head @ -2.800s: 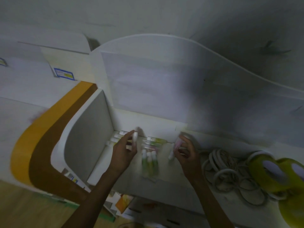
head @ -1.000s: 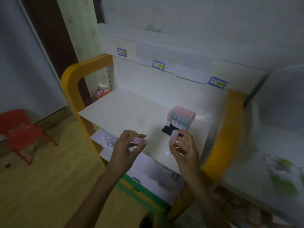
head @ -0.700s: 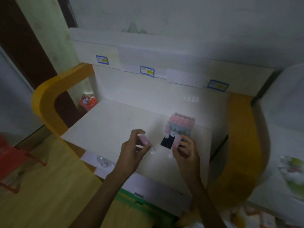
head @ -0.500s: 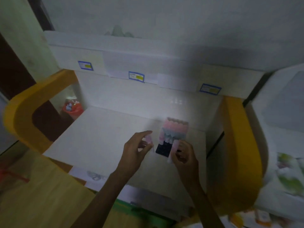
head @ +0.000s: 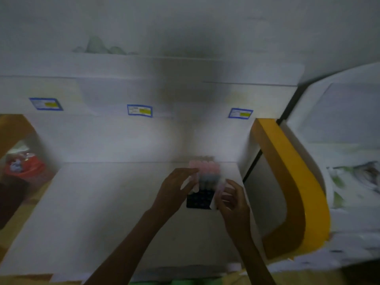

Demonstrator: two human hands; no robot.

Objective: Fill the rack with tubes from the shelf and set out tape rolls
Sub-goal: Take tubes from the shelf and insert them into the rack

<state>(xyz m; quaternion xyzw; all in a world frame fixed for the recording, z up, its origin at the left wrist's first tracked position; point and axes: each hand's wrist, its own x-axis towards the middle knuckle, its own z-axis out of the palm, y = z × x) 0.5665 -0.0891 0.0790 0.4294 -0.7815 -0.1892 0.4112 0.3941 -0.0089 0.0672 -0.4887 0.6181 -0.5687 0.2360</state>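
Observation:
A black tube rack (head: 199, 200) stands on the white shelf board (head: 102, 202), its far rows filled with pink-capped tubes (head: 205, 167). My left hand (head: 174, 188) reaches over the rack's left side, holding a tube (head: 195, 182) against the filled rows. At the rack's right edge my right hand (head: 232, 200) grips another pink tube (head: 219, 188). The near rows of the rack show dark holes. The picture is blurred, so the tube tips are hard to make out.
A yellow curved side panel (head: 287, 182) bounds the shelf on the right. Blue-framed labels (head: 139, 110) line the board above. A red container (head: 24, 167) sits far left. Blurred greenish tubes (head: 349, 177) lie on the neighbouring shelf at right.
Both hands have carried their tubes from the right shelf to the rack. Over the last half second they closed in on the rack from both sides.

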